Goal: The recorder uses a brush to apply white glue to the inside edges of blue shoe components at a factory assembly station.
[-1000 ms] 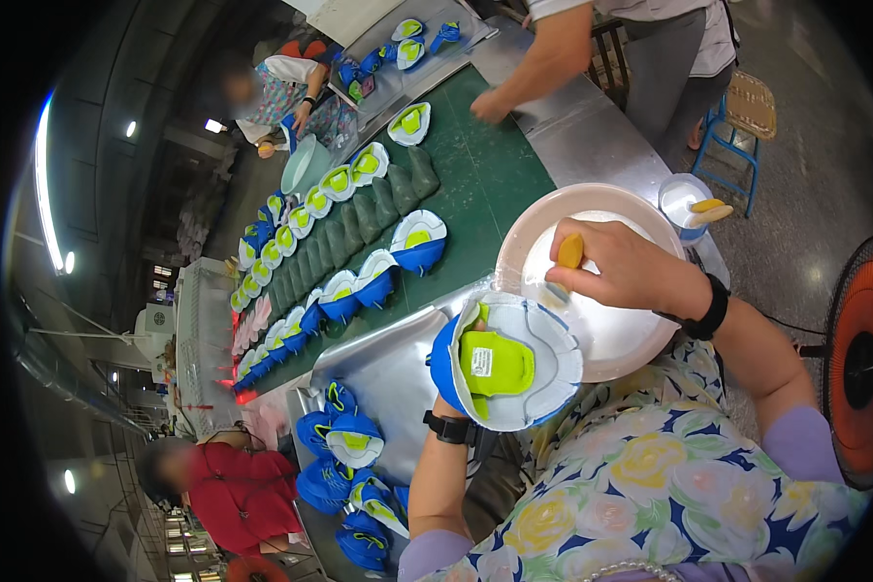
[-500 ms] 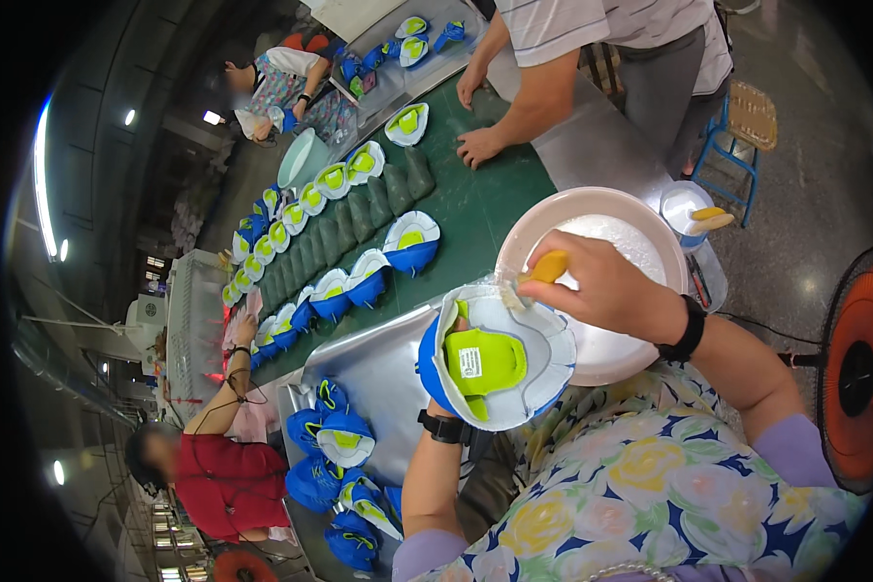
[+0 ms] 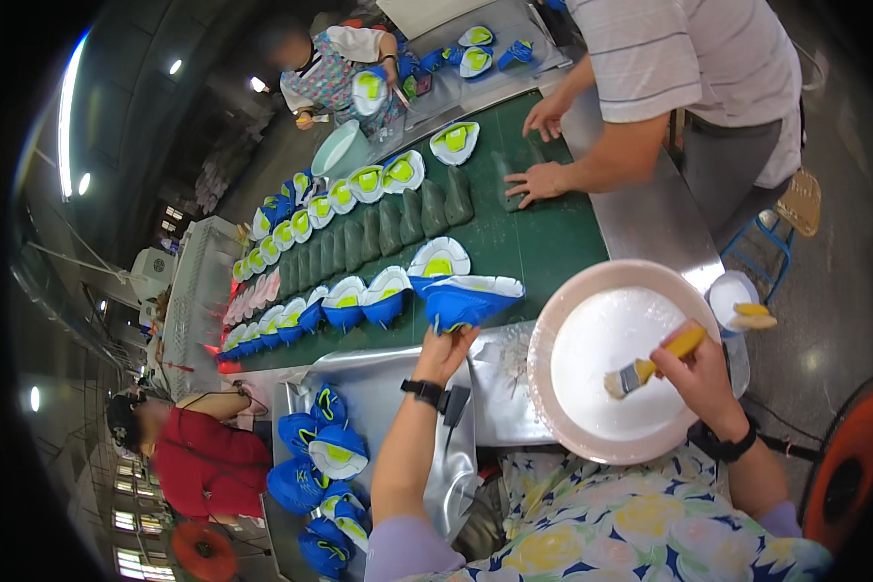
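Observation:
My left hand (image 3: 444, 355) grips a blue shoe upper (image 3: 468, 303) with a white inner edge from below. It is tilted over the near edge of the green belt (image 3: 529, 238), close to the row of similar uppers. My right hand (image 3: 698, 380) is closed on the yellow handle of a flat paintbrush (image 3: 632, 376). The bristles hang over the white liquid (image 3: 606, 335) in a pink basin (image 3: 541, 388); whether they touch it I cannot tell.
Dark, sole-shaped pieces (image 3: 386, 225) line the belt between rows of uppers. Several blue uppers (image 3: 338, 451) pile on the metal tray to my left. A co-worker's hands (image 3: 543, 182) rest on the belt's far right. A small white tub (image 3: 732, 291) with another brush and an orange fan (image 3: 858, 466) stand right.
The shoe upper in my left hand has moved up and away, over the belt, and turned. My right hand has moved right and down, taking the brush from the upper to above the basin.

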`<state>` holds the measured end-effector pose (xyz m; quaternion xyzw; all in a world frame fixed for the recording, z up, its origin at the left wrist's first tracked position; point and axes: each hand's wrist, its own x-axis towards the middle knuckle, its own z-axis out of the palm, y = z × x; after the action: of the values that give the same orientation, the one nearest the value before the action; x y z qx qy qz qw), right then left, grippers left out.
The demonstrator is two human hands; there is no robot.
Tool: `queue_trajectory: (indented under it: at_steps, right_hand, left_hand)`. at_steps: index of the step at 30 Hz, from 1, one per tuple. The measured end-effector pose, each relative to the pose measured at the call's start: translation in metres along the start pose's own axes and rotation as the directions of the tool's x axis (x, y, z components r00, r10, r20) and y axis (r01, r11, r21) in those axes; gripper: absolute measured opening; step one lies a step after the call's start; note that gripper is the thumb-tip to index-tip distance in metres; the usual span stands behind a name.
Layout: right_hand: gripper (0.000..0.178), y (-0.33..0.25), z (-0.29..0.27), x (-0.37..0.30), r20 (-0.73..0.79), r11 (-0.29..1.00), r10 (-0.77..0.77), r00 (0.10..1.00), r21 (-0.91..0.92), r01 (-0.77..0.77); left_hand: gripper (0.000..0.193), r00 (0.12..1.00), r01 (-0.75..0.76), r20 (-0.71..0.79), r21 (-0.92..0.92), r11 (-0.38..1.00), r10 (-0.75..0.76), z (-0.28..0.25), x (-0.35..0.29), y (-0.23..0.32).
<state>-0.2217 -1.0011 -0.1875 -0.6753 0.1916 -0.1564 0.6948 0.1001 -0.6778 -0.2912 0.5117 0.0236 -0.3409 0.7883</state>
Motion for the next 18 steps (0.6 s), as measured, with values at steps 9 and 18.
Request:
queue_trajectory:
  at_steps: [9, 18]
  right_hand:
    - [0.012, 0.013, -0.009, 0.007, -0.008, 0.997, 0.075, 0.997, -0.016, -0.075]
    - [0.008, 0.018, -0.019, 0.009, 0.055, 0.976, 0.076, 0.996, -0.206, -0.063]
  left_hand:
    - [0.060, 0.935, 0.083, -0.355, 0.288, 0.954, 0.026, 0.034, 0.152, -0.038]
    - [0.072, 0.856, -0.053, -0.426, 0.490, 0.870, 0.293, 0.010, 0.019, 0.053]
